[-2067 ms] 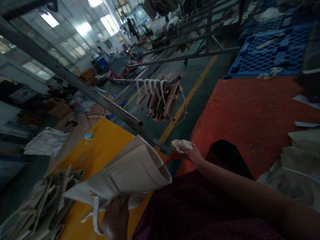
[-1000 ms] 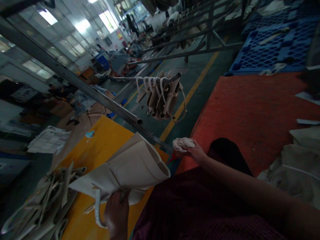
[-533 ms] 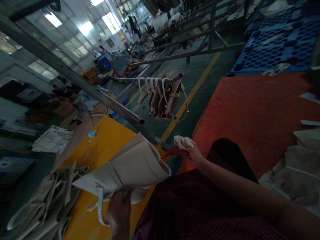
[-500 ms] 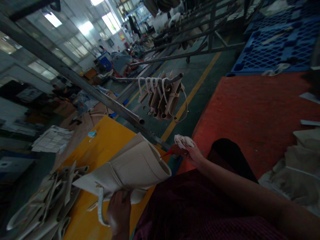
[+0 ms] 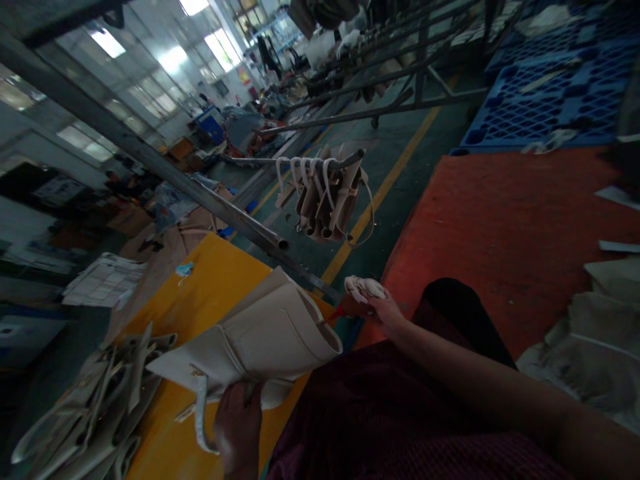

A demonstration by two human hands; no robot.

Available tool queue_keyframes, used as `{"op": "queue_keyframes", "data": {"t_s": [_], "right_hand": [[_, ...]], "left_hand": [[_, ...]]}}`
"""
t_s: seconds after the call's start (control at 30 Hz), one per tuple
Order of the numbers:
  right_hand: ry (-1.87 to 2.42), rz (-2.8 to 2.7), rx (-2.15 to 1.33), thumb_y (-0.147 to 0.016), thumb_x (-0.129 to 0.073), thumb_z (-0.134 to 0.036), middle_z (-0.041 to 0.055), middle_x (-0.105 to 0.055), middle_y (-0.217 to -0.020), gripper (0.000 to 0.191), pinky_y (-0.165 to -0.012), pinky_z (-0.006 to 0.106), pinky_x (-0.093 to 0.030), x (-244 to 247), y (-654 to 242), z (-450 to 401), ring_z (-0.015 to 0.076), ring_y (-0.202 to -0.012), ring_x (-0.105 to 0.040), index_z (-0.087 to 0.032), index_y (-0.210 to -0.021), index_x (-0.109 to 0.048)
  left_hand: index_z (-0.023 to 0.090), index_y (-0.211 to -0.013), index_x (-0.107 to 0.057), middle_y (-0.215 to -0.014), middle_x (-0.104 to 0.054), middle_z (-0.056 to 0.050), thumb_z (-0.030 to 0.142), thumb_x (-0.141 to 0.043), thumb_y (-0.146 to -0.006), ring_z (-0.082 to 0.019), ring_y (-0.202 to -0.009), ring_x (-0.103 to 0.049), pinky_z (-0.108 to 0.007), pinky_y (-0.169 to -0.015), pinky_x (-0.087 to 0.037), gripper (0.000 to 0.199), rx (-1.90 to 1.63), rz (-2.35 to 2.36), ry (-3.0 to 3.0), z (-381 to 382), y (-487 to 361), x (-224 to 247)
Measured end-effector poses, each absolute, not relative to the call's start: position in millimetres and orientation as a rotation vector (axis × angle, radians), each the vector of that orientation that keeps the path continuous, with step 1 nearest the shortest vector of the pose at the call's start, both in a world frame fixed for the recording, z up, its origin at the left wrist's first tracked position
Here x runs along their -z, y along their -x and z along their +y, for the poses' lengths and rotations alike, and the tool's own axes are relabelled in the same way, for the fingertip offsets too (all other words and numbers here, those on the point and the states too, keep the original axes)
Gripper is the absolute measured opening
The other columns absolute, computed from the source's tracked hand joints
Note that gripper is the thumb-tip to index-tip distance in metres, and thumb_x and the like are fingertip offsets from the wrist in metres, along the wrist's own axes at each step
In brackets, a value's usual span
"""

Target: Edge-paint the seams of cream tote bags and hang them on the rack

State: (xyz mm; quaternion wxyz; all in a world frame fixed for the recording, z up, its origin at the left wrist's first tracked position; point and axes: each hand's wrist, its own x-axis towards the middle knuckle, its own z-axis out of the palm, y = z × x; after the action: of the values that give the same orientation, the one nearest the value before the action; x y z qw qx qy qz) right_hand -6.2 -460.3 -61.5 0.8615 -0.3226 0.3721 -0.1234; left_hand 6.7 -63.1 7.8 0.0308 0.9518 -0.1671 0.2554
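Yellow tabletop (image 5: 200, 287) under the work, a pile of folded canvas bags (image 5: 85, 400) at its left end, steel rail (image 5: 200, 200) just past the far edge, orange-red padded surface (image 5: 500, 227) to the right. Left hand (image 5: 239, 427) clamps a cream tote bag (image 5: 265, 340) from below, above the yellow. Right hand (image 5: 385, 313) closes on a white cloth wad (image 5: 364, 288) and a red-tipped tool (image 5: 343, 310), whose tip has now dropped to the bag's rim.
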Motion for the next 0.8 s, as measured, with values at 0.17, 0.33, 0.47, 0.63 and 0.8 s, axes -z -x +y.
{"op": "queue_keyframes", "data": {"t_s": [0.17,0.33,0.47,0.63,0.8], "right_hand": [[0.617,0.785,0.268,-0.045,-0.099,-0.039,0.0002,-0.079,-0.102,0.073,-0.059,0.033,-0.061,53.4,3.0,-465.3,0.0273,-0.086,-0.077,-0.033,-0.107,-0.062],[0.723,0.773,0.270,-0.045,-0.100,-0.039,0.0029,-0.080,-0.101,0.073,-0.052,0.029,-0.053,50.6,7.7,-477.2,0.0266,-0.079,-0.075,-0.031,-0.108,-0.064],[0.789,0.676,0.245,-0.042,-0.099,-0.030,0.0027,-0.080,-0.095,0.070,-0.053,0.028,-0.050,52.4,10.2,-480.7,0.0231,-0.073,-0.071,-0.028,-0.105,-0.067],[0.825,0.651,0.235,-0.041,-0.102,-0.030,0.0046,-0.083,-0.102,0.070,-0.068,0.032,-0.060,48.4,11.2,-482.2,0.0282,-0.091,-0.078,-0.027,-0.102,-0.068],[0.850,0.663,0.215,-0.038,-0.104,-0.029,0.0023,-0.082,-0.097,0.070,-0.070,0.032,-0.062,45.5,19.9,-487.1,0.0276,-0.093,-0.078,-0.027,-0.098,-0.069]], "left_hand": [[0.027,-0.085,-0.063,-0.080,-0.075,-0.006,0.057,-0.064,-0.111,-0.025,-0.077,-0.074,-0.034,-0.072,-0.054,0.040,-0.913,-0.656,-2.848,-61.4,-4.6,-8.6],[0.027,-0.084,-0.064,-0.078,-0.076,-0.006,0.051,-0.064,-0.112,-0.026,-0.078,-0.074,-0.034,-0.071,-0.053,0.038,-0.970,-0.700,-2.841,-68.1,3.1,-12.7],[0.028,-0.082,-0.061,-0.077,-0.073,-0.006,0.043,-0.067,-0.111,-0.026,-0.082,-0.074,-0.035,-0.073,-0.052,0.033,-0.929,-0.587,-2.850,-76.8,11.1,-17.2],[0.028,-0.082,-0.061,-0.076,-0.072,-0.005,0.036,-0.073,-0.108,-0.026,-0.079,-0.072,-0.035,-0.075,-0.053,0.030,-0.969,-0.632,-2.797,-81.2,17.4,-19.7],[0.028,-0.078,-0.060,-0.071,-0.069,-0.003,0.035,-0.075,-0.106,-0.024,-0.072,-0.069,-0.034,-0.072,-0.053,0.033,-0.979,-0.583,-2.783,-83.4,22.7,-17.4]]}}
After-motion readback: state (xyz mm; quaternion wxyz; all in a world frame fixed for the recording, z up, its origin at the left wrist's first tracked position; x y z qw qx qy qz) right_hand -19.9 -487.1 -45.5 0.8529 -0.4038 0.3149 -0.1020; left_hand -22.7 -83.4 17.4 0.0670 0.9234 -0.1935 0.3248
